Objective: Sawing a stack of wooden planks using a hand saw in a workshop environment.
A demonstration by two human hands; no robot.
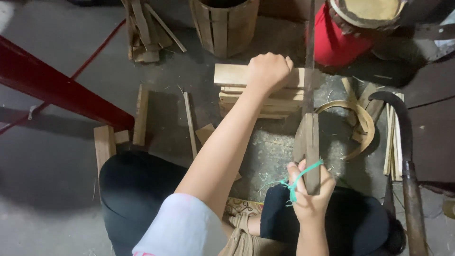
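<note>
While the left hand rests as a closed fist on a stack of wooden blocks on the floor, the right hand grips the wooden handle of an upright saw, fingers wrapped tight, green string looped across them. Steady pressure on the stack and a vertical blade should keep the cut straight.

One view only — a camera worn on the person's head, looking almost straight down over the knees at the concrete floor. It sits close: the left hand and right hand fill the middle, with a wooden barrel cut off at the top edge — no second view overlaps it.
</note>
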